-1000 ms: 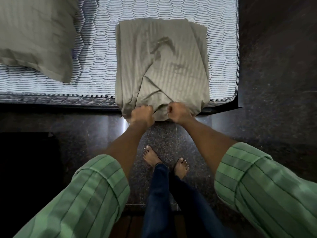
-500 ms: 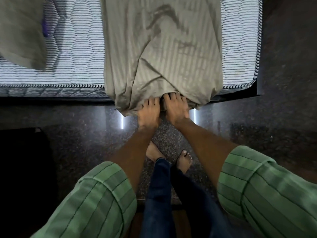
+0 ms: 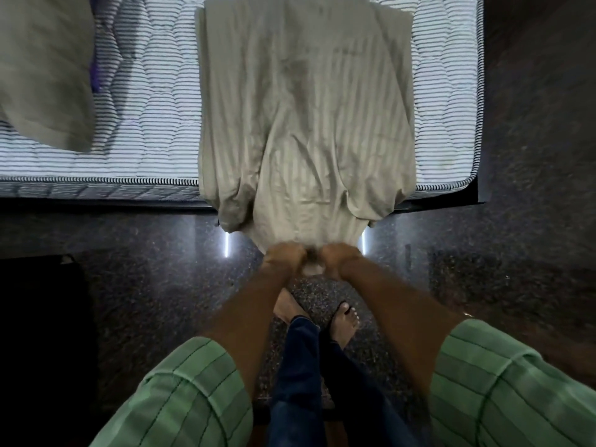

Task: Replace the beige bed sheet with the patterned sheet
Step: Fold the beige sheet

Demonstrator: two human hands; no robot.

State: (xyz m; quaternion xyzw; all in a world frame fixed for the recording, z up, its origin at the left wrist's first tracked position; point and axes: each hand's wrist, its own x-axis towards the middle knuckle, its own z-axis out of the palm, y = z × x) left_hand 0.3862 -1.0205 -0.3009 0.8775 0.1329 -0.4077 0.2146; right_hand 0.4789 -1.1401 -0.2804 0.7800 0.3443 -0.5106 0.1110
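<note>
The folded beige bed sheet [image 3: 306, 108] lies across the bare striped mattress [image 3: 154, 117] and hangs over its near edge toward the floor. My left hand [image 3: 283, 258] and my right hand [image 3: 340, 258] sit side by side below the mattress edge, each gripping the sheet's hanging near end. Both hands are blurred. No patterned sheet is in view.
A beige pillow [image 3: 42, 69] lies at the mattress's far left. The dark bed frame [image 3: 474, 195] shows at the right corner. Dark speckled floor [image 3: 532, 221] runs along the bed, with my bare feet [image 3: 345, 321] on it. A black object [image 3: 42, 333] stands at the left.
My fingers lay flat on the sheet's end half a second ago; now both hands grip it and have drawn it lower, off the mattress edge. The sheet looks smoother and longer.
</note>
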